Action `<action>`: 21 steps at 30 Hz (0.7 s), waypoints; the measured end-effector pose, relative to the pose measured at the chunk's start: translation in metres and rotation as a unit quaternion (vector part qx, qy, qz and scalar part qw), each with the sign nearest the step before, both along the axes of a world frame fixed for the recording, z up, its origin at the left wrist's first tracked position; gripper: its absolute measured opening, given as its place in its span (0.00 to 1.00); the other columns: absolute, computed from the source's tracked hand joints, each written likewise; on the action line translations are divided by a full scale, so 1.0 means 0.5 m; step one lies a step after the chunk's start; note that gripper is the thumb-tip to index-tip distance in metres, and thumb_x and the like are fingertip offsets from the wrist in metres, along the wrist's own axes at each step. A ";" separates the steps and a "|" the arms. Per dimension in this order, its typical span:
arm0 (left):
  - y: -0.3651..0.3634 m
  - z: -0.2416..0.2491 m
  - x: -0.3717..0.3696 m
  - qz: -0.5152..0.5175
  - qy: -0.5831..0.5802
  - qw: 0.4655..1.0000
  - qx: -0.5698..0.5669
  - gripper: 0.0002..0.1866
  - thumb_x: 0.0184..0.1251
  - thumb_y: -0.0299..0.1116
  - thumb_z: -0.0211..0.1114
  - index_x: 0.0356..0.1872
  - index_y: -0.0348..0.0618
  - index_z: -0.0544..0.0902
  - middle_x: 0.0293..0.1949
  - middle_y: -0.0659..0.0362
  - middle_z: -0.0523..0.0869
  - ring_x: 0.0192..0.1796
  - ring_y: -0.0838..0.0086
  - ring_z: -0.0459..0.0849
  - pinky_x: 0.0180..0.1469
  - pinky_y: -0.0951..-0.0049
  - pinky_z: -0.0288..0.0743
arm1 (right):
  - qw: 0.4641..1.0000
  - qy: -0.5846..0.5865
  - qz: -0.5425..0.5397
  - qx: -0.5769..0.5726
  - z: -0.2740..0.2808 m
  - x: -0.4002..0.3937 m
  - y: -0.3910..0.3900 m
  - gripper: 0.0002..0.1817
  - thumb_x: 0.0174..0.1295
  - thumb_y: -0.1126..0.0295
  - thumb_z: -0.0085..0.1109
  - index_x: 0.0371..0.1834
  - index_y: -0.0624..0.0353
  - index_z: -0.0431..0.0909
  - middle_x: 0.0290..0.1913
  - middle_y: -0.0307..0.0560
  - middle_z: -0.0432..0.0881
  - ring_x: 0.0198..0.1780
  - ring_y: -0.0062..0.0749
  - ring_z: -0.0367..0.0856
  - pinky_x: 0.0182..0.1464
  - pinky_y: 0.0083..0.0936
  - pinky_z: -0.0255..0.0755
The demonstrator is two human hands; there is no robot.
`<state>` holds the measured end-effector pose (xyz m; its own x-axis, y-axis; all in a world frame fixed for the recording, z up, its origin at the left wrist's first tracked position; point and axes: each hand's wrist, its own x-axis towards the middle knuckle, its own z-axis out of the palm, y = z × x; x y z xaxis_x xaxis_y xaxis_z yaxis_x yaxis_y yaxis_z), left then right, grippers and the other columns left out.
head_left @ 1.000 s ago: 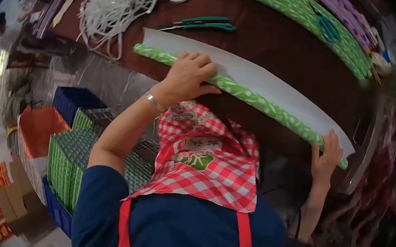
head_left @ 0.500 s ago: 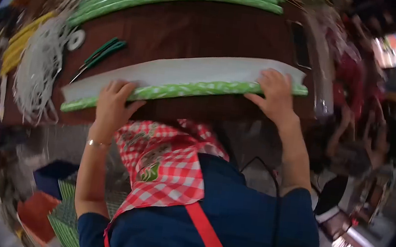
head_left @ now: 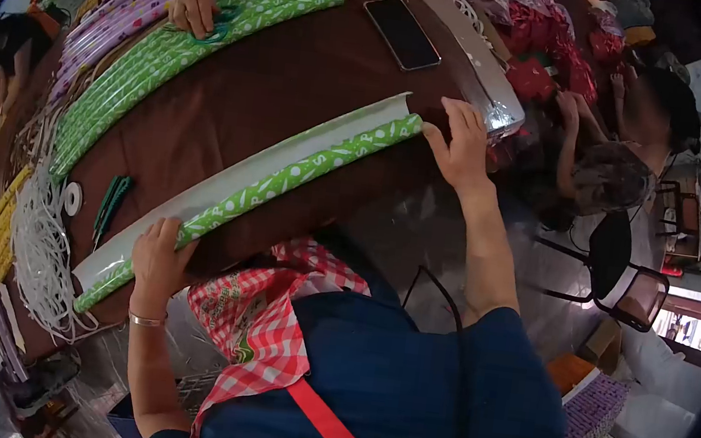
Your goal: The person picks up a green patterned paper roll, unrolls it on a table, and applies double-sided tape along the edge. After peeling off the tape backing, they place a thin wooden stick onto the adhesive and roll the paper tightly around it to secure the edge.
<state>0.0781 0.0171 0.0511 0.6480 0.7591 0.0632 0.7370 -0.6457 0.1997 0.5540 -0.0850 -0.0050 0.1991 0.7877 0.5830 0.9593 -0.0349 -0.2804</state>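
Note:
A partly rolled sheet of green patterned wrapping paper [head_left: 286,175], white on its inner side, lies slantwise along the table's near edge. Close to its left end, my left hand [head_left: 157,259] is closed over the rolled edge, thumb on the near side. My right hand [head_left: 465,150] is at the right end, thumb and fingers stretched apart, its thumb close to the tip of the roll. Green-handled scissors [head_left: 113,202] lie beyond the paper's left part, beside a small white ring-shaped roll [head_left: 72,198].
Finished green rolls [head_left: 150,84] lie at the far side, where another person's hand [head_left: 192,4] touches a teal object. White strings [head_left: 39,261] hang at the left edge. A phone [head_left: 402,33] lies far right. Another person [head_left: 621,155] is at the right, near a chair [head_left: 609,261].
The view has turned and the paper now lies more slanted. Less white inner side shows. My right hand has shifted to the roll's end. Another person's hand has appeared at the far rolls.

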 end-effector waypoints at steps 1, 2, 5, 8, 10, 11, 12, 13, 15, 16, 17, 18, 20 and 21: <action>-0.001 0.002 0.002 -0.002 -0.011 1.000 -0.004 0.17 0.56 0.35 0.71 0.42 0.41 0.75 0.36 0.51 0.80 0.41 0.51 0.80 0.40 0.54 0.71 | 0.998 0.053 0.002 -0.031 -0.010 0.009 -0.007 0.32 0.68 0.44 0.54 0.59 0.64 0.76 0.59 0.54 0.76 0.64 0.48 0.68 0.66 0.45 0.59; -0.002 0.003 0.004 -0.005 -0.008 1.000 -0.005 0.17 0.56 0.35 0.71 0.42 0.41 0.75 0.36 0.51 0.80 0.41 0.51 0.80 0.40 0.54 0.71 | 0.997 0.050 0.008 -0.055 -0.021 0.008 -0.014 0.33 0.68 0.42 0.52 0.59 0.63 0.76 0.61 0.54 0.75 0.66 0.48 0.66 0.67 0.47 0.56; -0.005 0.004 0.009 0.015 0.005 1.000 -0.017 0.17 0.56 0.34 0.71 0.43 0.40 0.76 0.36 0.51 0.81 0.41 0.50 0.80 0.40 0.54 0.71 | 0.992 0.048 0.037 -0.113 -0.013 -0.032 -0.007 0.37 0.67 0.37 0.48 0.61 0.61 0.76 0.64 0.56 0.73 0.70 0.50 0.62 0.70 0.53 0.50; -0.004 0.006 0.020 0.021 0.012 1.000 -0.012 0.17 0.55 0.33 0.72 0.43 0.41 0.76 0.36 0.50 0.81 0.41 0.49 0.80 0.40 0.54 0.72 | 0.980 0.187 0.068 -0.025 -0.002 -0.045 0.007 0.40 0.65 0.35 0.50 0.60 0.65 0.75 0.61 0.57 0.75 0.68 0.54 0.65 0.70 0.55 0.50; -0.004 0.006 0.027 0.021 0.007 1.000 -0.001 0.18 0.55 0.33 0.72 0.43 0.41 0.76 0.37 0.49 0.81 0.40 0.49 0.80 0.40 0.54 0.72 | 0.982 0.177 0.069 -0.026 -0.004 -0.038 0.009 0.40 0.65 0.35 0.51 0.59 0.66 0.75 0.61 0.57 0.75 0.68 0.54 0.65 0.70 0.56 0.50; -0.003 0.005 0.030 0.020 0.007 1.000 -0.001 0.18 0.55 0.33 0.72 0.43 0.41 0.76 0.37 0.49 0.81 0.40 0.49 0.80 0.40 0.54 0.72 | 0.984 0.165 0.068 -0.026 -0.004 -0.034 0.008 0.41 0.64 0.35 0.51 0.59 0.67 0.75 0.60 0.57 0.76 0.67 0.54 0.66 0.70 0.56 0.50; -0.002 0.003 0.033 0.017 0.008 1.000 0.002 0.18 0.54 0.33 0.72 0.43 0.41 0.76 0.37 0.50 0.81 0.40 0.49 0.81 0.40 0.54 0.72 | 0.984 0.165 0.067 -0.026 -0.008 -0.032 0.006 0.41 0.64 0.35 0.51 0.59 0.67 0.75 0.60 0.57 0.76 0.67 0.54 0.66 0.70 0.56 0.50; -0.004 0.001 0.033 0.016 0.010 1.000 0.005 0.18 0.53 0.32 0.72 0.43 0.41 0.76 0.36 0.50 0.82 0.40 0.49 0.81 0.40 0.54 0.72 | 0.987 0.145 0.064 -0.038 -0.015 -0.032 0.000 0.41 0.64 0.35 0.52 0.58 0.68 0.75 0.60 0.57 0.76 0.67 0.53 0.66 0.70 0.56 0.51; -0.004 0.005 0.046 0.014 0.015 1.000 -0.001 0.18 0.52 0.32 0.73 0.42 0.41 0.76 0.36 0.51 0.82 0.40 0.50 0.81 0.40 0.54 0.73 | 0.988 0.129 0.066 -0.054 -0.023 -0.043 -0.004 0.41 0.64 0.35 0.53 0.58 0.68 0.76 0.60 0.57 0.76 0.67 0.52 0.66 0.69 0.57 0.51; -0.002 0.005 0.053 0.009 0.017 1.000 -0.007 0.18 0.50 0.31 0.73 0.41 0.41 0.76 0.35 0.51 0.82 0.39 0.50 0.82 0.40 0.54 0.73 | 0.990 0.113 0.068 -0.056 -0.023 -0.049 -0.006 0.40 0.64 0.36 0.53 0.57 0.67 0.77 0.60 0.56 0.76 0.67 0.52 0.66 0.69 0.57 0.52; 0.000 0.004 0.056 0.002 0.011 1.000 -0.003 0.18 0.48 0.30 0.73 0.40 0.42 0.76 0.34 0.52 0.82 0.38 0.51 0.82 0.39 0.55 0.74 | 0.991 0.095 0.070 -0.058 -0.020 -0.053 -0.007 0.39 0.64 0.37 0.54 0.56 0.67 0.77 0.60 0.56 0.76 0.67 0.51 0.67 0.69 0.57 0.52; 0.000 0.004 0.059 0.009 0.012 1.000 -0.006 0.18 0.48 0.30 0.73 0.40 0.42 0.76 0.34 0.52 0.82 0.38 0.51 0.82 0.39 0.55 0.74 | 0.995 0.049 0.060 -0.064 -0.011 -0.050 -0.012 0.38 0.64 0.37 0.54 0.56 0.66 0.78 0.60 0.55 0.76 0.67 0.51 0.67 0.69 0.57 0.52; 0.001 0.009 0.062 -0.008 0.015 1.000 0.014 0.19 0.47 0.30 0.74 0.39 0.43 0.76 0.34 0.52 0.82 0.39 0.52 0.83 0.38 0.55 0.75 | 0.997 -0.025 0.016 -0.067 0.023 -0.035 -0.019 0.35 0.64 0.40 0.57 0.55 0.64 0.79 0.59 0.54 0.76 0.65 0.51 0.68 0.68 0.53 0.55; -0.003 0.013 0.066 0.007 0.039 0.999 0.006 0.19 0.46 0.31 0.74 0.39 0.43 0.76 0.34 0.53 0.82 0.39 0.53 0.83 0.39 0.55 0.75 | 0.999 -0.015 0.010 -0.034 0.026 -0.018 -0.022 0.34 0.63 0.42 0.59 0.55 0.65 0.78 0.59 0.54 0.77 0.64 0.51 0.69 0.67 0.51 0.57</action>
<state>0.1111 0.0159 0.0577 0.6399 0.7681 0.0226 0.7594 -0.6366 0.1342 0.5450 -0.0958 0.0078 0.1653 0.8299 0.5328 0.9680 -0.0331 -0.2487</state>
